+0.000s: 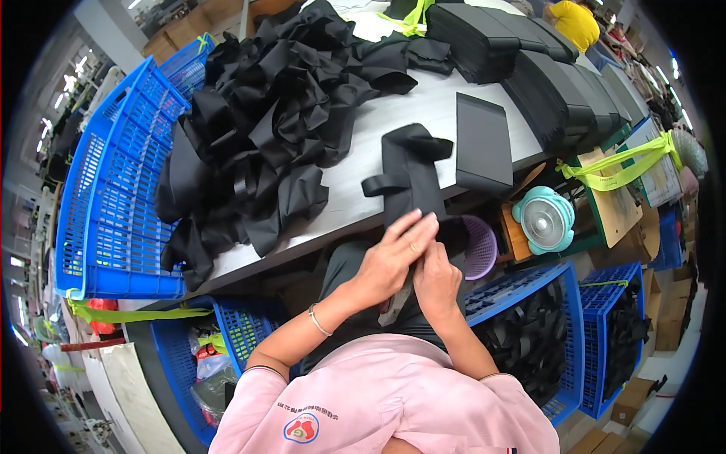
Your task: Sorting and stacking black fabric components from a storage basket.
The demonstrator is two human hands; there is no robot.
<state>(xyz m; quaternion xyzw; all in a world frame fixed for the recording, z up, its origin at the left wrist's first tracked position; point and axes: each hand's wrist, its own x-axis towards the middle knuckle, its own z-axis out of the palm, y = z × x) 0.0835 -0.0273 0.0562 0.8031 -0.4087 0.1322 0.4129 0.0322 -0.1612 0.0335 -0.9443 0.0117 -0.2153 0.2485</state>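
Observation:
A long black fabric piece (pixel 412 174) with strap loops lies from the grey table (pixel 423 110) down over its front edge. My left hand (pixel 393 253) lies flat across its near end, fingers spread over the cloth. My right hand (pixel 435 280) grips the same end from below, just under the left hand. A flat folded black piece (pixel 482 142) rests on the table to the right of it. A large loose heap of black fabric pieces (pixel 265 121) covers the left half of the table.
A blue plastic crate (pixel 113 189) stands tilted at the table's left end. Neat stacks of black pieces (pixel 529 53) line the far right. Below the table are blue crates (pixel 560 333) holding black straps, a small teal fan (pixel 546 219) and a purple basket (pixel 480 246).

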